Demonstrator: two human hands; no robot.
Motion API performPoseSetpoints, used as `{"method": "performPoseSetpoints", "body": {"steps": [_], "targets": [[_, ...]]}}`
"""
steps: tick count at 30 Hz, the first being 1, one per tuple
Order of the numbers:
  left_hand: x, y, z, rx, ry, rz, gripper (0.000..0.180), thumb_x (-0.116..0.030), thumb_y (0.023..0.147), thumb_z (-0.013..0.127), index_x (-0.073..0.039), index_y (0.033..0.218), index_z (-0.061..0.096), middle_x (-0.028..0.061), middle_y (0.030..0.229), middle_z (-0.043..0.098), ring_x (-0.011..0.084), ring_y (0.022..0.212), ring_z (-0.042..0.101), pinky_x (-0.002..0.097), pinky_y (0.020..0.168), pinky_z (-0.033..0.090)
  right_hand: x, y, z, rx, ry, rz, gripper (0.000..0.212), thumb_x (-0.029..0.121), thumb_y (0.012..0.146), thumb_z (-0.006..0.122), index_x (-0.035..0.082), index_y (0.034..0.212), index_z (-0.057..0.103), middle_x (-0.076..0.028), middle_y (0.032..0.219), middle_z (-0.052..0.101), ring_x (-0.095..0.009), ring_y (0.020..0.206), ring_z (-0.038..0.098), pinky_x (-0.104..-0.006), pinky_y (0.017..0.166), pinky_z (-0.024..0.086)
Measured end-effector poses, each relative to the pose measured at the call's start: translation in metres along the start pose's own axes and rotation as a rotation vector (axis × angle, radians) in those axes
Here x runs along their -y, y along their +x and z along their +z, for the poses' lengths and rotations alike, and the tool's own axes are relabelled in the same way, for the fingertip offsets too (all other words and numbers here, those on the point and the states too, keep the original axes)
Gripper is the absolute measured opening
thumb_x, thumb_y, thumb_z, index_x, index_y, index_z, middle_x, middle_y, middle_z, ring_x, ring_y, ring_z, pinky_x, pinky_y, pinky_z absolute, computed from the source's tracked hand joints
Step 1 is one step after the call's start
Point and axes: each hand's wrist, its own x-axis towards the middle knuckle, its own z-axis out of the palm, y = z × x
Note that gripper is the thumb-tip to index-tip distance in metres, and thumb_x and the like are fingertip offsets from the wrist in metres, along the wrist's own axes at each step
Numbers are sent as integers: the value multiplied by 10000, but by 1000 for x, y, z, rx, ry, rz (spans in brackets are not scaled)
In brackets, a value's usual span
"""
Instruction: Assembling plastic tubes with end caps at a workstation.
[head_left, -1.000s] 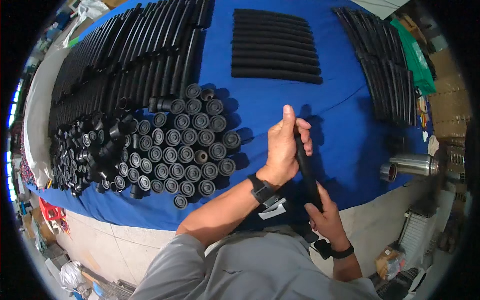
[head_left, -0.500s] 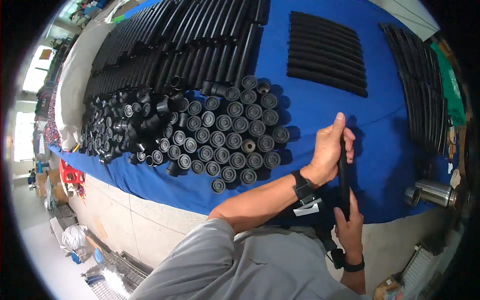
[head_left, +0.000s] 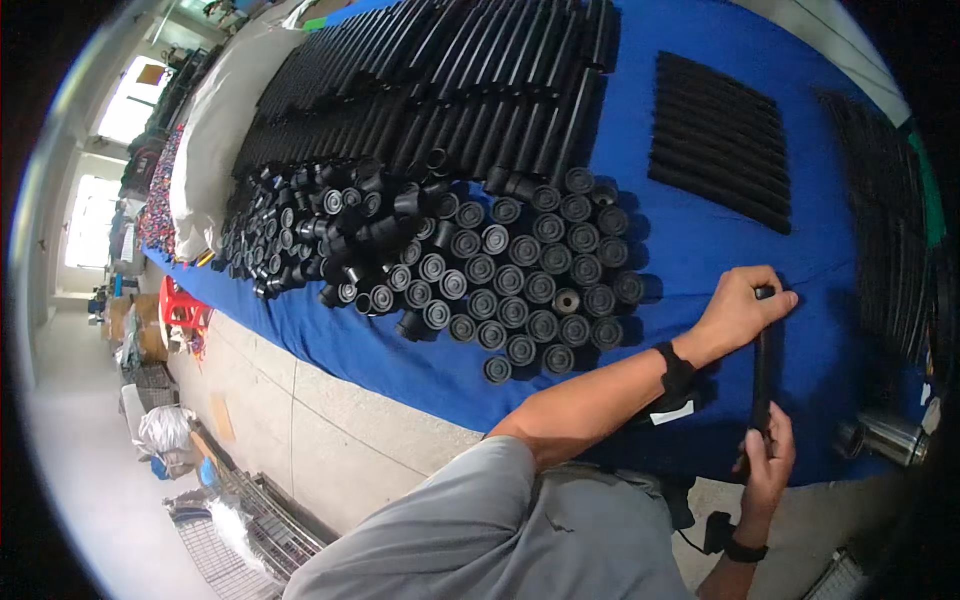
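Observation:
A black tube (head_left: 763, 375) stands out in front of me, roughly in line with my body. My left hand (head_left: 742, 312) is closed around its far end, with the thumb pointing right and the tube's tip showing between the fingers. Lower down, my right hand (head_left: 768, 458) grips the near end, which its fingers partly hide. Left of my left hand many round black caps (head_left: 540, 325) stand in a packed group, ringed tops up. One of them, a cap with a pale centre (head_left: 566, 301), differs from its neighbours.
Long rows of black tubes (head_left: 430, 110) cover the far left of the blue cloth (head_left: 690, 270). A smaller row of black tubes (head_left: 720, 140) lies far right, with another stack (head_left: 885, 220) at the right edge. A steel flask (head_left: 893, 438) lies near right; a red stool (head_left: 183, 305) stands left.
My view has swung left, so the table appears shifted right. My left hand's upright thumb and open fingers have folded over the tube's far end. The right hand still holds the near end.

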Motion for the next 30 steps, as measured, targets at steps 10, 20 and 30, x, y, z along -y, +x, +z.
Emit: {"method": "performPoseSetpoints", "body": {"steps": [10, 20, 30], "targets": [[7, -8, -1, -113, -70, 67, 185, -128, 874, 653, 30, 780, 630, 41, 632, 576, 81, 650, 525, 283, 575, 435, -2, 9, 4, 210, 39, 52, 519, 260, 991, 518, -18, 1419, 427, 31, 642, 453, -31, 435, 389, -199, 350, 321], [-4, -8, -5, -75, -114, 9, 199, -163, 894, 660, 5, 795, 619, -7, 645, 537, 62, 632, 479, 264, 555, 405, -26, 6, 0, 81, -20, 72, 552, 274, 1004, 528, 11, 1470, 392, 25, 716, 507, -18, 482, 395, -183, 392, 310], [10, -4, -4, -136, -234, 78, 213, -180, 923, 635, -15, 793, 597, -26, 672, 526, 51, 627, 461, 245, 555, 384, -14, 12, 7, 55, -124, -56, 497, 243, 993, 524, 31, 1439, 469, 8, 718, 537, -36, 539, 431, -208, 448, 351]]}}
